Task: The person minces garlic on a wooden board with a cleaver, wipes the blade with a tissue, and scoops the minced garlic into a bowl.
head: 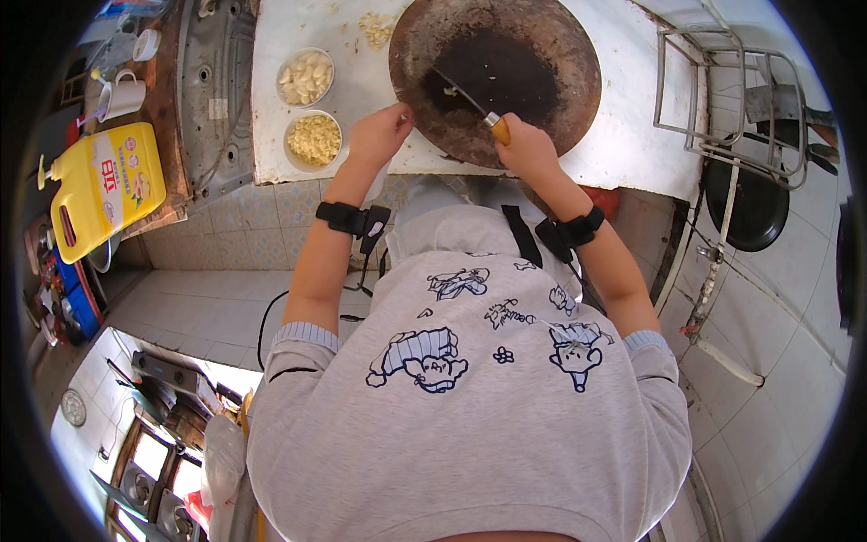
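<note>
My right hand (528, 146) grips the wooden handle of a kitchen knife (474, 101). Its blade points up and left over a round wooden chopping board (576, 74) with a dark, worn middle. A small pale piece (450, 91) lies beside the blade, and a few crumbs are scattered on the wood. My left hand (381, 134) is at the board's left edge with fingertips drawn together; whether they pinch something cannot be seen. To its left stand a bowl of chopped garlic (313, 140) and, farther back, a bowl of peeled garlic cloves (305, 77).
Garlic scraps (377, 30) lie on the white tabletop (366, 74). On the left are a metal stove top (215, 101), a yellow oil jug (108, 190) and a white mug (123, 97). At right, a metal wall rack (701, 88) holds a cleaver (775, 103), with a black pan (748, 200) below.
</note>
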### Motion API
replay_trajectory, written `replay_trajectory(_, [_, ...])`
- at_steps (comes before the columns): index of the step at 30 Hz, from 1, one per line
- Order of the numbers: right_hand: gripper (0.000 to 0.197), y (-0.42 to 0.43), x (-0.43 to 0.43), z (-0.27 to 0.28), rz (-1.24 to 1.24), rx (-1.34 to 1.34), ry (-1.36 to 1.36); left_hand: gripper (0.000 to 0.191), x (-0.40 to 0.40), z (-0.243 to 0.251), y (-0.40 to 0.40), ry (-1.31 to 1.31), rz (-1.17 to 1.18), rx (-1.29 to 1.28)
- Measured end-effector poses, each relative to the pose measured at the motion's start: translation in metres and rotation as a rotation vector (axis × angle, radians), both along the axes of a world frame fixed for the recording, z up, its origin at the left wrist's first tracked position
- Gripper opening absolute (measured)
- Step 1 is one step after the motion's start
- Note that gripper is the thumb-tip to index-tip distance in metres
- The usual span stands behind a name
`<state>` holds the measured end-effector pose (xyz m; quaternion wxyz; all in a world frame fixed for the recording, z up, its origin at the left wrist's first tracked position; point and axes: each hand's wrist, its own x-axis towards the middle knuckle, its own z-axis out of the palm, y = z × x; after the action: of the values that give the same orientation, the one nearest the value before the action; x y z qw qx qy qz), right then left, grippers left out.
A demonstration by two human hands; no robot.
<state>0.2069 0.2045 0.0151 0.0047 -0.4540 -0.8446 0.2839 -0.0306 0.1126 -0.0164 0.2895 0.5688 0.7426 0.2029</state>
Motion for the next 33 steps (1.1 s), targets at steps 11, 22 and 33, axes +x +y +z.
replay_trajectory(11, [0.03, 0.01, 0.029, 0.02, -0.171, -0.183, 0.111, 0.018, 0.033, -0.017, 0.044, 0.225, -0.088, -0.01])
replay_trajectory(22, [0.034, 0.012, 0.064, 0.018, -0.213, -0.212, 0.135, 0.013, 0.052, -0.036, 0.057, 0.333, -0.103, 0.041])
replay_trajectory(33, [0.03, 0.032, 0.088, 0.022, -0.174, -0.232, 0.118, 0.019, 0.058, -0.023, 0.056, 0.282, -0.011, -0.131])
